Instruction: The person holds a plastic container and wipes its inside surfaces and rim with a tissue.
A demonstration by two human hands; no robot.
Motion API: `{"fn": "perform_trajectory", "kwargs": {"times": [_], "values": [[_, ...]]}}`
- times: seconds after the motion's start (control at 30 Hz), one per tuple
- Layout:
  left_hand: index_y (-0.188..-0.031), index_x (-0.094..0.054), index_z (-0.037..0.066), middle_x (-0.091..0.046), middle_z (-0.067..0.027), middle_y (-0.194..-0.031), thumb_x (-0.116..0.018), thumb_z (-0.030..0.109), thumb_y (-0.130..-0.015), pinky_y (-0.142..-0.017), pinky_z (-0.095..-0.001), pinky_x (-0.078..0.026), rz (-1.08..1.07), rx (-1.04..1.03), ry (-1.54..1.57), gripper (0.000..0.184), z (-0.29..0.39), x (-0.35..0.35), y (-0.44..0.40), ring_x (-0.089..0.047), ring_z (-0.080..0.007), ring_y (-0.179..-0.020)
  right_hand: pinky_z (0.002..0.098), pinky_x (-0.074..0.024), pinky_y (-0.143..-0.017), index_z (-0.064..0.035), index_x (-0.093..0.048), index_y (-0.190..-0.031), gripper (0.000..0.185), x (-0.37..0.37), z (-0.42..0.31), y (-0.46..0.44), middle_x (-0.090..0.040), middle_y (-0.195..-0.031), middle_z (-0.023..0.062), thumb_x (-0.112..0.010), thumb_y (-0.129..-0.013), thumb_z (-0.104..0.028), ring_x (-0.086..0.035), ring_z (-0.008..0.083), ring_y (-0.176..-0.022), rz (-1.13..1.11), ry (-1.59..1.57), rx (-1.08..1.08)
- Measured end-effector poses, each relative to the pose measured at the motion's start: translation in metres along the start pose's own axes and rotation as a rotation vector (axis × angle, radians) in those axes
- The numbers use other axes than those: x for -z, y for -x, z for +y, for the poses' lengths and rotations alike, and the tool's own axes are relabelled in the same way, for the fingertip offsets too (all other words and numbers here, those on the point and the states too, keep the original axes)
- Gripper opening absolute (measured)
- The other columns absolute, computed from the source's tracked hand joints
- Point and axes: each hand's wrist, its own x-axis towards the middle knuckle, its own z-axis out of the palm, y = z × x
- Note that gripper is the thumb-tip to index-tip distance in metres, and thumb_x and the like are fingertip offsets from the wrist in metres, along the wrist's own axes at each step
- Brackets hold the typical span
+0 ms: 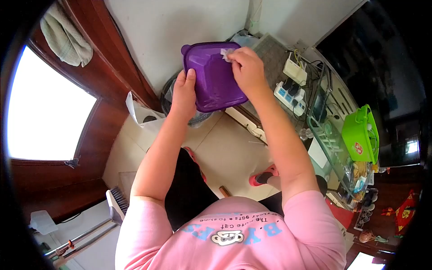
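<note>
A purple plastic container lid (215, 81), squarish with rounded corners and a tab at one corner, is held up in front of me. My left hand (184, 93) grips its left edge, thumb on the near face and fingers behind. In my right hand (247, 68) a crumpled white tissue (226, 55) is pinched between the fingertips. The tissue lies against the upper right part of the lid. The fingers behind the lid are hidden.
Below the lid stands a dark trash bin (167, 92) with a bag, beside a white bag (144, 116). On the right are a power strip (290, 98), a glass shelf (326, 139), a green basket (358, 135) and a large dark screen (382, 67). A broom (116, 204) leans at lower left.
</note>
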Motion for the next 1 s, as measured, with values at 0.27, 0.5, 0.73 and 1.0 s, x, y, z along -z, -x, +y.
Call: {"fn": "perform_trajectory", "kwargs": {"times": [0.27, 0.5, 0.73, 1.0], "values": [[-0.12, -0.053, 0.001, -0.062, -0.0023, -0.105, -0.048, 0.028, -0.101, -0.087, -0.0274, -0.045, -0.053, -0.019, -0.024, 0.034, -0.008, 0.005, -0.004, -0.055, -0.0107, -0.092, 0.0319, -0.0503, -0.068, -0.0027, -0.068, -0.086, 0.012, 0.021, 0.018, 0.011, -0.064, -0.086, 0.011, -0.064, -0.077, 0.004, -0.063, 0.0268, -0.075, -0.063, 0.039, -0.118], [-0.12, -0.054, 0.002, -0.062, -0.0016, -0.105, -0.048, 0.027, -0.1, -0.086, -0.0266, -0.045, -0.063, -0.042, -0.093, 0.033, -0.006, 0.003, -0.002, -0.055, -0.01, -0.092, 0.0298, -0.049, -0.066, -0.002, -0.068, -0.088, 0.013, 0.037, 0.027, 0.023, -0.064, -0.086, 0.0109, -0.064, -0.078, 0.004, -0.062, 0.0234, -0.073, -0.085, -0.002, -0.24], [-0.116, -0.056, 0.002, -0.062, -0.0014, -0.105, -0.049, 0.027, -0.1, -0.085, -0.0269, -0.045, -0.051, -0.042, -0.066, 0.03, -0.014, 0.007, -0.011, -0.055, -0.0101, -0.091, 0.0303, -0.0479, -0.065, -0.0034, -0.071, -0.089, 0.013, 0.027, 0.028, 0.062, -0.064, -0.082, 0.0118, -0.064, -0.079, 0.002, -0.062, 0.0224, -0.071, 0.002, -0.189, -0.477], [-0.114, -0.056, 0.004, -0.062, -0.0027, -0.106, -0.048, 0.028, -0.1, -0.088, -0.0286, -0.046, -0.023, -0.035, 0.079, 0.029, -0.013, 0.006, -0.012, -0.057, -0.0128, -0.095, 0.0244, -0.0465, -0.066, 0.0, -0.069, -0.092, 0.011, 0.013, 0.01, 0.094, -0.062, -0.085, 0.0057, -0.066, -0.082, 0.002, -0.058, 0.0119, -0.073, -0.003, -0.201, -0.651]]}}
